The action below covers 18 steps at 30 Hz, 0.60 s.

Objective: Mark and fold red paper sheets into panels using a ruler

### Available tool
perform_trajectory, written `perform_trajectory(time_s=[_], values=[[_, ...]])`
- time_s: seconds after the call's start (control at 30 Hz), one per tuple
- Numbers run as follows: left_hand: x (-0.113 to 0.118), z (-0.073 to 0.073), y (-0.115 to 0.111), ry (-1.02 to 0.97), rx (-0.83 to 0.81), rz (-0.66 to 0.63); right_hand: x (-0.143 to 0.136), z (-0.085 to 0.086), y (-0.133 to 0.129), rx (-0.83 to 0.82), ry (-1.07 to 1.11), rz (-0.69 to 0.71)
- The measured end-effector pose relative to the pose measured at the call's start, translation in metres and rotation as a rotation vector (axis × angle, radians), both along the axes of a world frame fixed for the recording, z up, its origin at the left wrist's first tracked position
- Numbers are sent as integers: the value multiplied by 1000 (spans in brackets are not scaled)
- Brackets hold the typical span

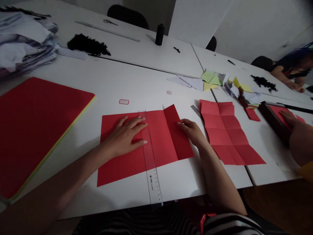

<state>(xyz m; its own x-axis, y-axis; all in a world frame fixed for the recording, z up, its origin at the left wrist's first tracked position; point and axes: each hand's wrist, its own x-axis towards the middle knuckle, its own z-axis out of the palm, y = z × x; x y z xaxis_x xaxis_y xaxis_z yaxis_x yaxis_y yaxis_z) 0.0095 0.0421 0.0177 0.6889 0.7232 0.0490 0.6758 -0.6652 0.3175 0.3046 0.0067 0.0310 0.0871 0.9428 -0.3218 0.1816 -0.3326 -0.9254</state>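
Note:
In front of me on the white table lies a sheet of red paper (122,166), its right part creased and standing up a little. A clear plastic ruler (154,182) lies across the sheet, its near end reaching the table's front edge. My left hand (127,135) rests flat with fingers spread, the fingertips on the ruler and the palm over the paper. My right hand (192,130) pinches the raised right flap of the red paper between thumb and fingers. To its right is another red sheet (227,130), unfolded and marked with a grid of creases.
A stack of large red sheets (46,130) is at left, below crumpled white material (26,42). Black cords (88,44), a black bottle (159,34) and paper scraps (207,78) lie farther back. At right, a co-worker's hand (290,119) presses red paper on a dark paper cutter (276,124).

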Motion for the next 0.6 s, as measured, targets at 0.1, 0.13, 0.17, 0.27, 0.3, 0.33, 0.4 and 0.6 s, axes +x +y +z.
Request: perform_trajectory(time_s=[0.1, 0.13, 0.17, 0.27, 0.3, 0.33, 0.4, 0.6], values=[[0, 0, 0, -2, 5, -3, 0, 1, 0, -2, -3, 0], [0, 0, 0, -2, 6, -3, 0, 1, 0, -4, -7, 0], [0, 0, 0, -4, 5, -3, -1, 2, 0, -7, -10, -1], [1, 0, 0, -9, 2, -1, -1, 3, -1, -7, -11, 2], [1, 0, 0, -6, 2, -1, -1, 3, -1, -4, -10, 3], [1, 0, 0, -2, 4, 0, -1, 2, -1, 0, -8, 4], [2, 1, 0, 12, 6, 2, 0, 2, -1, 4, 0, 1], [3, 2, 0, 14, 5, 6, 1, 1, 0, 9, 20, 2]])
